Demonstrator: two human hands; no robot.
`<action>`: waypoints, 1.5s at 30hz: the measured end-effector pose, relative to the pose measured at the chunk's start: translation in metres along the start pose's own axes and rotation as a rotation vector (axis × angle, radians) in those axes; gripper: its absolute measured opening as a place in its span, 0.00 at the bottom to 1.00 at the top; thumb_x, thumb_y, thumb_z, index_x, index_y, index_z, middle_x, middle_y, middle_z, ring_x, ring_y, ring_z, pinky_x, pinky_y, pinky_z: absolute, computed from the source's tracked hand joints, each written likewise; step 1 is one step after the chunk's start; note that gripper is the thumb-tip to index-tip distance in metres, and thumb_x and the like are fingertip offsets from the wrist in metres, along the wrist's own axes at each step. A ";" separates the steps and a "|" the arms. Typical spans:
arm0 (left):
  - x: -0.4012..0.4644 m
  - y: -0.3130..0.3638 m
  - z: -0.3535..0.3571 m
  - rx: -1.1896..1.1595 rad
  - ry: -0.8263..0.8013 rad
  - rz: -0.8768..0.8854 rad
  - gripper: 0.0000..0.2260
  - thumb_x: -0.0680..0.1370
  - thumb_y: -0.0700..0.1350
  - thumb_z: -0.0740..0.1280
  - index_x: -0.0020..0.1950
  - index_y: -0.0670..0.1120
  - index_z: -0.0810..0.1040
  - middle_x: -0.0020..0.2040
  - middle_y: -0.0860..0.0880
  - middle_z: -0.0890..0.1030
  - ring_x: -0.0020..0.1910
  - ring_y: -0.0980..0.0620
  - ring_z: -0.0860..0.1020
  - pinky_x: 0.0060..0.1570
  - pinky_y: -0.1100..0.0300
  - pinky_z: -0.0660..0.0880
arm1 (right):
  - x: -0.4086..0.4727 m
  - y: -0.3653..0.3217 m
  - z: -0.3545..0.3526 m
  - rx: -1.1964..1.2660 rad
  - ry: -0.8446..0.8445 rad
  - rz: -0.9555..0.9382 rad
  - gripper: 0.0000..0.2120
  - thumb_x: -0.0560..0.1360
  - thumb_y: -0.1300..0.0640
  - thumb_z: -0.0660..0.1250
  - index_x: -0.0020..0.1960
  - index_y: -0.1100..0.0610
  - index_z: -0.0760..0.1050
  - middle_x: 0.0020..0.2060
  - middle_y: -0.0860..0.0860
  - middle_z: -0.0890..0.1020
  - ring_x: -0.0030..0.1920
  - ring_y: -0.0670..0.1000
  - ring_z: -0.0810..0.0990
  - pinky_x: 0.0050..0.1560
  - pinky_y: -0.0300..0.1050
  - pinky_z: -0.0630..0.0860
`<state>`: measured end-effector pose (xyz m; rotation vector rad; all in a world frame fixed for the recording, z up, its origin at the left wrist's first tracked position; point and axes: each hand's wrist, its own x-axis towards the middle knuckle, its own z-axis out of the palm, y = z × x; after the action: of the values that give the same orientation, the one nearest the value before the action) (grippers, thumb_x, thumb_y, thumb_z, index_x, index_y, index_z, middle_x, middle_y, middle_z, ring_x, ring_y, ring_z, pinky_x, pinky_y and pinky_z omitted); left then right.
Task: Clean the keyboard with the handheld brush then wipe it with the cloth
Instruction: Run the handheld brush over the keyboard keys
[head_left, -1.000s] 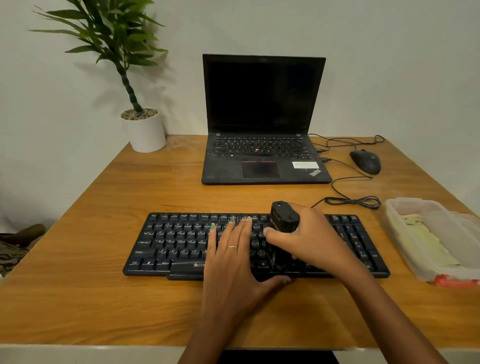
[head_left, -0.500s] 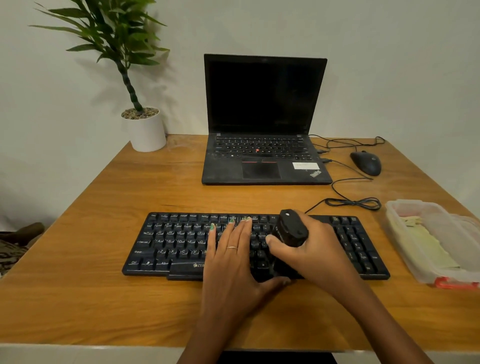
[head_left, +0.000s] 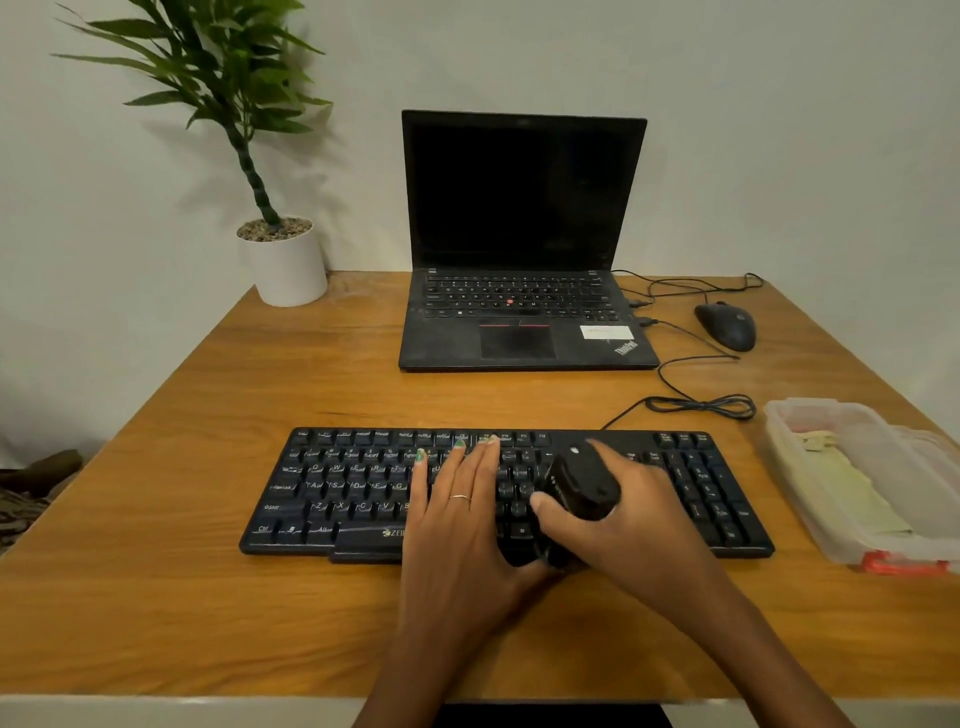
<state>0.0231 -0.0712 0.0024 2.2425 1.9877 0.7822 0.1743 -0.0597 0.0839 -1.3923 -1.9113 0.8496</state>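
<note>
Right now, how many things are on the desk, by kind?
Keyboard: 1
Brush: 1
Laptop: 1
Mouse: 1
Plant: 1
Tub with cloth: 1
Total: 6

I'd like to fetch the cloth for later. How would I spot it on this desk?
Start at the wooden desk and go to its right edge, past the black keyboard. A clear plastic container sits there, and the pale yellow-green cloth lies folded inside it. It is the only soft, light-coloured thing among dark electronics.
</note>
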 end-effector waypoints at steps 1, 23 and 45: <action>0.000 0.000 0.000 -0.002 0.005 0.003 0.45 0.68 0.74 0.60 0.72 0.43 0.66 0.69 0.47 0.73 0.70 0.47 0.69 0.74 0.51 0.41 | -0.001 0.000 -0.001 0.004 -0.052 0.011 0.07 0.69 0.50 0.71 0.42 0.52 0.75 0.35 0.49 0.81 0.36 0.47 0.80 0.38 0.49 0.79; 0.002 -0.001 0.002 0.016 -0.008 0.018 0.48 0.67 0.79 0.54 0.72 0.43 0.68 0.69 0.48 0.74 0.69 0.47 0.70 0.73 0.49 0.46 | 0.020 -0.006 -0.005 -0.219 0.007 -0.024 0.08 0.71 0.47 0.69 0.40 0.49 0.71 0.34 0.47 0.78 0.36 0.47 0.78 0.35 0.44 0.76; 0.002 -0.002 0.004 0.067 -0.033 0.006 0.49 0.66 0.79 0.55 0.73 0.44 0.67 0.68 0.48 0.74 0.69 0.48 0.71 0.72 0.49 0.47 | 0.062 0.001 -0.010 -0.292 0.109 -0.037 0.13 0.70 0.50 0.71 0.41 0.59 0.74 0.34 0.53 0.80 0.34 0.52 0.78 0.32 0.46 0.74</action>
<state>0.0233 -0.0682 -0.0010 2.2833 2.0224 0.6842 0.1670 0.0016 0.0959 -1.5318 -2.0275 0.4790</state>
